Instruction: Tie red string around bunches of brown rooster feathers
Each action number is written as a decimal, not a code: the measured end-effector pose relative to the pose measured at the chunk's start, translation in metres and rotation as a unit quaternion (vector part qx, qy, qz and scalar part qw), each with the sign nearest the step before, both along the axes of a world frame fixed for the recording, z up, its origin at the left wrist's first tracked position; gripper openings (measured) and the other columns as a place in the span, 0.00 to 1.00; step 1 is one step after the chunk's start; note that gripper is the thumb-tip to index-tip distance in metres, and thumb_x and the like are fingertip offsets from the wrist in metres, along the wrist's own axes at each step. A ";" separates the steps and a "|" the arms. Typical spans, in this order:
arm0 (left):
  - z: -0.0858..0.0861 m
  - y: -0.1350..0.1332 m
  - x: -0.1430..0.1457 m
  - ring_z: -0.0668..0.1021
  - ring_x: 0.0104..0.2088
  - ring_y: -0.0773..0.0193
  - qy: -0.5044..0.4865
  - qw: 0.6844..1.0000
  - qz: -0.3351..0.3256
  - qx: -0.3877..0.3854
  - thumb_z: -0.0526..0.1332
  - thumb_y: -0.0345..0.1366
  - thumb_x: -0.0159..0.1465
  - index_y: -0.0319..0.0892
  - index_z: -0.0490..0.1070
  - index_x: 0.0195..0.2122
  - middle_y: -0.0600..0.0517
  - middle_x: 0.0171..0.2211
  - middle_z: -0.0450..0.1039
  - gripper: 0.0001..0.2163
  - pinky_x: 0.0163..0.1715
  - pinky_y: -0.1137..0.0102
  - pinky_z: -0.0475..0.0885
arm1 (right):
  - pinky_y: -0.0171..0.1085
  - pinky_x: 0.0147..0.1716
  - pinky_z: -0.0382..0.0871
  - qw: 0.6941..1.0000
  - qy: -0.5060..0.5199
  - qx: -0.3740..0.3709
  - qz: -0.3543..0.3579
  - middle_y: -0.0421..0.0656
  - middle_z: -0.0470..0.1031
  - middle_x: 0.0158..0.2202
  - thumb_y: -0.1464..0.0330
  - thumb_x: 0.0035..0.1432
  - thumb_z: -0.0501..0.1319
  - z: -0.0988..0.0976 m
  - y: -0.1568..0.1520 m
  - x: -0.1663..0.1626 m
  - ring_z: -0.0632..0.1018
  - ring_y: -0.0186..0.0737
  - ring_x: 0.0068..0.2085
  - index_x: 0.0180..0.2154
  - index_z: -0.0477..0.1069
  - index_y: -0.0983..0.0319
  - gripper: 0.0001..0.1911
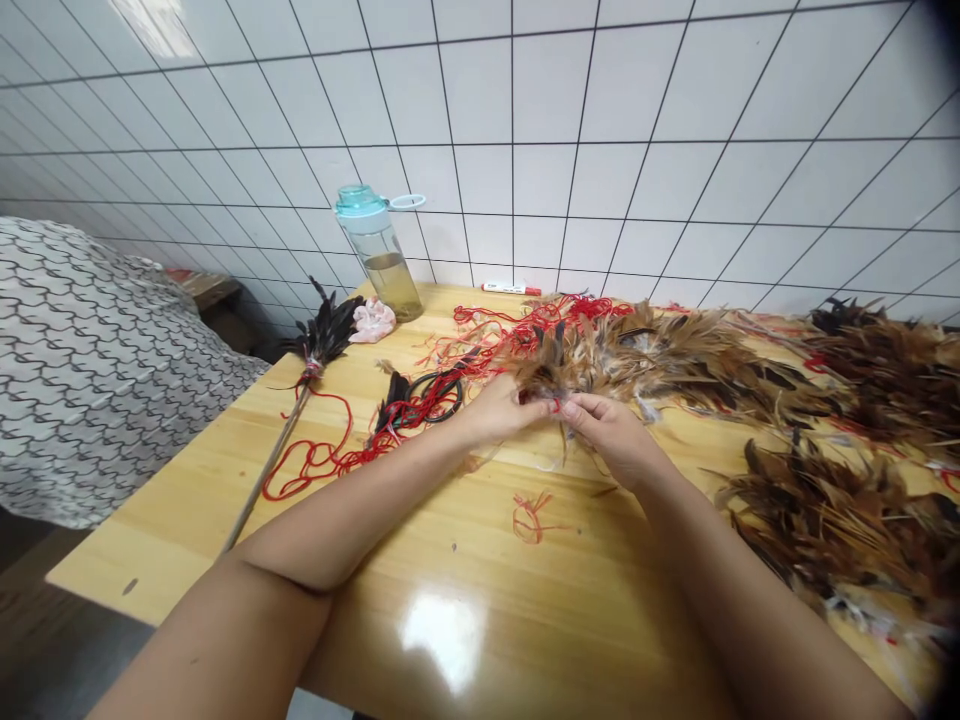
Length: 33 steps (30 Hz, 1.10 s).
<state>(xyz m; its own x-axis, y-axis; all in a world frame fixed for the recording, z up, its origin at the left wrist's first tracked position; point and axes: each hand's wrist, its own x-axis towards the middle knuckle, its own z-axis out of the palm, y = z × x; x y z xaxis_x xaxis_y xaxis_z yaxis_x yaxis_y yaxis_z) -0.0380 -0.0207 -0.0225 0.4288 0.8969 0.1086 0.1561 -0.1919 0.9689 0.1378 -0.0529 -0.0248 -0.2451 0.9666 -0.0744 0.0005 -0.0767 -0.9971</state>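
Note:
My left hand (pixel 506 408) is closed around the base of a small feather bunch (pixel 541 372), its brown tips pointing away from me. A bit of red shows at the base by the left thumb. My right hand (pixel 611 432) pinches the same base from the other side, thumb against fingers. Behind both hands runs a long pile of brown feathers (pixel 675 350), partly merging with the held bunch. Left of my left hand, loose red string (pixel 360 455) trails to a stick (pixel 270 462) tipped with black feathers (pixel 330 325).
A bottle (pixel 394 280) with a blue lid stands at the back, beside a crumpled pinkish wad (pixel 373 320). A marker (pixel 510 289) lies by the tiled wall. More feather piles (pixel 847 510) cover the right side. Patterned cloth (pixel 112 370) hangs left of the wooden table (pixel 487 580).

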 end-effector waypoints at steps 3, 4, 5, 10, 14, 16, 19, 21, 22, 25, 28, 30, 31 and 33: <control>0.000 -0.003 0.002 0.74 0.34 0.63 -0.016 0.999 -0.021 -0.040 0.68 0.38 0.51 0.34 0.74 0.31 0.49 0.30 0.75 0.12 0.38 0.69 0.67 | 0.32 0.21 0.51 0.999 0.026 -0.035 0.023 0.34 0.59 0.16 0.50 0.39 0.69 0.000 -0.001 -0.001 0.60 0.29 0.22 0.24 0.71 0.63 0.23; 0.000 -0.004 0.003 0.73 0.32 0.64 -0.044 0.996 -0.030 -0.067 0.69 0.39 0.50 0.34 0.73 0.30 0.50 0.29 0.74 0.13 0.37 0.69 0.67 | 0.32 0.20 0.47 0.998 0.036 -0.051 0.028 0.32 0.56 0.15 0.50 0.39 0.70 0.000 -0.002 -0.001 0.57 0.28 0.20 0.24 0.70 0.63 0.23; -0.001 -0.005 0.004 0.73 0.32 0.65 -0.083 0.991 -0.035 -0.095 0.70 0.40 0.49 0.34 0.73 0.30 0.50 0.29 0.73 0.14 0.37 0.69 0.67 | 0.32 0.19 0.44 0.996 0.049 -0.067 0.033 0.31 0.53 0.14 0.50 0.38 0.70 -0.001 -0.002 -0.002 0.54 0.26 0.19 0.23 0.70 0.63 0.23; -0.006 -0.011 0.008 0.74 0.30 0.67 -0.208 0.958 -0.063 -0.189 0.73 0.42 0.47 0.34 0.74 0.33 0.50 0.28 0.74 0.18 0.37 0.70 0.66 | 0.32 0.18 0.37 0.981 0.121 -0.140 0.053 0.29 0.52 0.15 0.53 0.39 0.71 -0.003 -0.006 -0.005 0.49 0.24 0.17 0.26 0.66 0.62 0.23; -0.006 -0.011 0.009 0.71 0.25 0.70 -0.216 0.953 -0.044 -0.205 0.73 0.43 0.47 0.33 0.74 0.26 0.51 0.22 0.72 0.17 0.32 0.72 0.63 | 0.31 0.19 0.38 0.977 0.133 -0.146 0.074 0.28 0.50 0.14 0.53 0.40 0.71 -0.003 -0.008 -0.009 0.49 0.24 0.17 0.27 0.66 0.62 0.23; -0.004 -0.009 0.010 0.71 0.25 0.71 -0.241 0.945 -0.023 -0.218 0.74 0.43 0.45 0.33 0.75 0.28 0.51 0.22 0.72 0.18 0.31 0.72 0.63 | 0.32 0.19 0.39 0.984 0.112 -0.125 0.064 0.29 0.53 0.15 0.52 0.39 0.71 -0.004 -0.007 -0.009 0.49 0.24 0.17 0.29 0.68 0.63 0.24; -0.003 -0.006 0.009 0.72 0.26 0.70 -0.264 0.939 -0.010 -0.220 0.74 0.43 0.44 0.33 0.76 0.29 0.51 0.25 0.73 0.19 0.31 0.72 0.63 | 0.32 0.19 0.43 0.995 0.061 -0.066 0.029 0.31 0.57 0.18 0.51 0.39 0.70 -0.006 -0.003 -0.007 0.52 0.25 0.19 0.30 0.70 0.63 0.24; -0.003 -0.004 0.008 0.72 0.27 0.70 -0.256 0.944 -0.004 -0.207 0.74 0.43 0.45 0.34 0.75 0.30 0.50 0.26 0.73 0.18 0.30 0.72 0.62 | 0.32 0.20 0.47 0.999 0.034 -0.027 -0.004 0.33 0.60 0.19 0.50 0.42 0.69 -0.007 0.000 -0.003 0.56 0.27 0.21 0.31 0.71 0.63 0.24; -0.004 -0.004 0.008 0.72 0.27 0.70 -0.244 0.950 -0.002 -0.197 0.73 0.44 0.46 0.34 0.75 0.30 0.51 0.26 0.73 0.18 0.30 0.73 0.62 | 0.32 0.21 0.49 0.999 0.026 -0.011 -0.024 0.34 0.61 0.20 0.50 0.42 0.68 -0.007 0.001 -0.001 0.58 0.28 0.22 0.31 0.71 0.63 0.24; -0.003 -0.007 0.008 0.70 0.27 0.71 -0.194 0.965 -0.016 -0.178 0.72 0.45 0.48 0.35 0.74 0.31 0.52 0.26 0.72 0.18 0.32 0.73 0.63 | 0.32 0.22 0.54 0.997 0.022 0.020 -0.077 0.36 0.65 0.23 0.49 0.42 0.68 -0.006 0.004 0.003 0.62 0.30 0.24 0.33 0.70 0.62 0.25; 0.001 -0.011 0.009 0.70 0.27 0.71 -0.150 0.975 -0.054 -0.157 0.69 0.46 0.51 0.35 0.72 0.28 0.53 0.25 0.70 0.17 0.33 0.73 0.63 | 0.33 0.24 0.57 0.996 0.043 0.040 -0.073 0.36 0.64 0.22 0.50 0.41 0.69 -0.003 0.004 0.003 0.63 0.31 0.25 0.30 0.69 0.62 0.24; 0.003 -0.012 0.010 0.69 0.28 0.70 -0.117 0.982 -0.068 -0.133 0.67 0.46 0.53 0.35 0.70 0.26 0.53 0.25 0.69 0.16 0.34 0.73 0.63 | 0.33 0.25 0.59 0.997 0.054 0.038 -0.042 0.36 0.63 0.21 0.51 0.42 0.69 -0.003 0.003 0.001 0.64 0.31 0.25 0.27 0.67 0.61 0.22; 0.003 -0.013 0.010 0.69 0.29 0.70 -0.096 0.986 -0.069 -0.118 0.66 0.46 0.54 0.36 0.69 0.26 0.53 0.25 0.68 0.16 0.34 0.73 0.62 | 0.34 0.25 0.60 0.997 0.058 0.035 -0.029 0.36 0.62 0.20 0.51 0.42 0.69 -0.003 0.002 0.000 0.64 0.32 0.25 0.25 0.66 0.61 0.22; 0.003 -0.013 0.011 0.69 0.29 0.69 -0.040 0.993 -0.066 -0.086 0.64 0.44 0.56 0.36 0.69 0.26 0.53 0.25 0.67 0.14 0.34 0.73 0.62 | 0.35 0.25 0.60 0.997 0.074 0.021 -0.023 0.36 0.60 0.18 0.51 0.42 0.69 -0.004 0.001 -0.003 0.65 0.33 0.25 0.23 0.65 0.61 0.22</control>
